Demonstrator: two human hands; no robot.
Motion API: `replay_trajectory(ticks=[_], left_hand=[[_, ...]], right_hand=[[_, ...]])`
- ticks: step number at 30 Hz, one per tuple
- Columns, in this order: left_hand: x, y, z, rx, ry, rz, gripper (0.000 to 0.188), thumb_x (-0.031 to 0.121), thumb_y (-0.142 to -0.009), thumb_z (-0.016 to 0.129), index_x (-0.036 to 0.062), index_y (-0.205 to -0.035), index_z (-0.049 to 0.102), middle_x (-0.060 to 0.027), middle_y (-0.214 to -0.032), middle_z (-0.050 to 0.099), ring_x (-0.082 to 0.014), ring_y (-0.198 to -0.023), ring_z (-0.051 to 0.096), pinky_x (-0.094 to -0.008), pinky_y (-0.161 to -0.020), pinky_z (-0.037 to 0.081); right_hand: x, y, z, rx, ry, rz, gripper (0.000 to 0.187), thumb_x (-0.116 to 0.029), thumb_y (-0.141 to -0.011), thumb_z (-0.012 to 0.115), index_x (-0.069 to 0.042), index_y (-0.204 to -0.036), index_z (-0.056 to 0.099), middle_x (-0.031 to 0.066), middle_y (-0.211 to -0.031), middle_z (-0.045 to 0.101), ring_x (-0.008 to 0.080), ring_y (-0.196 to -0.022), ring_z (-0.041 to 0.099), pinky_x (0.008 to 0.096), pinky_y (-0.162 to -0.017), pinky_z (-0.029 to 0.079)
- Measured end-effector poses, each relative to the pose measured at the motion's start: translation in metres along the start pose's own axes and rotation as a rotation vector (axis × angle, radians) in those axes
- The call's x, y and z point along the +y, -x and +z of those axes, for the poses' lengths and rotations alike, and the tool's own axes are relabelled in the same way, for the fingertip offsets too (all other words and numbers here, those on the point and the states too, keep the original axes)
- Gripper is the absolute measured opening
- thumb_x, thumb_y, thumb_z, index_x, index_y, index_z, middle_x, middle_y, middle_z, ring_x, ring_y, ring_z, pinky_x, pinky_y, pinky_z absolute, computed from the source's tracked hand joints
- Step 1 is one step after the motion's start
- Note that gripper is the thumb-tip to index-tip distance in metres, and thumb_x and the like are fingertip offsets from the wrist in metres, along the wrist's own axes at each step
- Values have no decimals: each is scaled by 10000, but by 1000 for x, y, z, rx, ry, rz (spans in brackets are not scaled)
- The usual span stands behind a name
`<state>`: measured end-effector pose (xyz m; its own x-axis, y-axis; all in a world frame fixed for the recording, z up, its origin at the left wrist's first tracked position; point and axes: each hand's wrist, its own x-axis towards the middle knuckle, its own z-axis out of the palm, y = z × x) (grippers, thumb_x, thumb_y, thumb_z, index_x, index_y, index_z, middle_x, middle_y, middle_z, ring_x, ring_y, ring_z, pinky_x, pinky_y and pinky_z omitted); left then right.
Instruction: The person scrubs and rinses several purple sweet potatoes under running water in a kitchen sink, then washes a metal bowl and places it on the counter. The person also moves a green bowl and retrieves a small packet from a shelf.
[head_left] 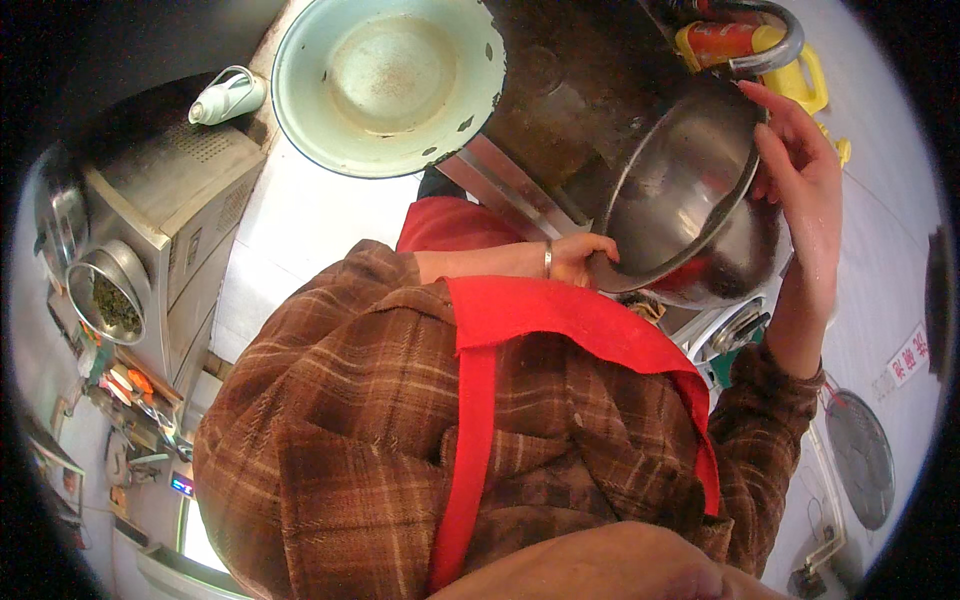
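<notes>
A deep, shiny metal basin (680, 180) is tilted over the right end of a dark, wet-looking sink surface (560, 90). My left hand (583, 257) grips its near left rim, thumb up and the other fingers partly hidden. At its right rim, my right hand (803, 170) is closed around the edge, thumb and forefinger showing. The basin's inside is bare metal with glossy reflections. To the left, a pale green enamel basin (390, 75) with chipped dark spots rests at the sink's left side, touched by neither hand.
Behind the metal basin are a bent grey pipe (775, 55) and a yellow plastic jug (800, 75). A gas stove (735, 325) is close by on the right. Far left stand a metal cabinet (190, 210), a bowl of green leaves (115, 300) and a pale handled jug (228, 97).
</notes>
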<state>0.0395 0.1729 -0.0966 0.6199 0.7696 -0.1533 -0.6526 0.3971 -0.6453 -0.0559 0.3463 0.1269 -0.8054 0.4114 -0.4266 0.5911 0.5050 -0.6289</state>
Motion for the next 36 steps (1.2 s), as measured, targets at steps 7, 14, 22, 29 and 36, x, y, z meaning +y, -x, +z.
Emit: replay_trajectory(ticks=[7,14,22,29,36], left_hand=[[-2,23,31,-127,-62,-138,218,157,-720,488,13,-849,588,-93,-704,623,-199,-592,603,-349,-565,487],[6,-7,-20,-63,-63,-220,273,150,-730,478,0,-954,522,-112,-875,599,-219,-793,591,-391,-729,459],[3,39,-10,271,-135,275,247,83,-710,510,-24,-927,464,-146,-912,545,-277,-838,532,-379,-819,415],[36,69,-11,549,-187,713,95,82,-722,545,46,-788,488,-68,-762,505,-185,-694,514,-295,-640,463],[71,72,11,770,-220,1009,136,143,-689,593,65,-721,486,-42,-662,441,-153,-552,428,-258,-413,318]], right_hand=[[1,14,-9,24,-131,3,302,-128,-809,476,-83,-1105,513,-38,-619,464,38,-493,456,152,-441,338],[21,30,-24,117,-114,-20,318,-150,-829,452,-51,-1128,494,-17,-649,475,55,-560,464,163,-516,359],[75,56,-40,300,-311,63,304,-185,-831,468,-24,-1085,513,2,-635,503,59,-538,468,169,-493,368],[156,63,3,314,-536,279,261,-176,-830,456,-55,-1048,533,10,-707,526,77,-580,517,184,-506,401],[208,48,112,-143,-303,294,238,-140,-802,441,-25,-979,552,101,-782,586,159,-679,587,285,-633,453]])
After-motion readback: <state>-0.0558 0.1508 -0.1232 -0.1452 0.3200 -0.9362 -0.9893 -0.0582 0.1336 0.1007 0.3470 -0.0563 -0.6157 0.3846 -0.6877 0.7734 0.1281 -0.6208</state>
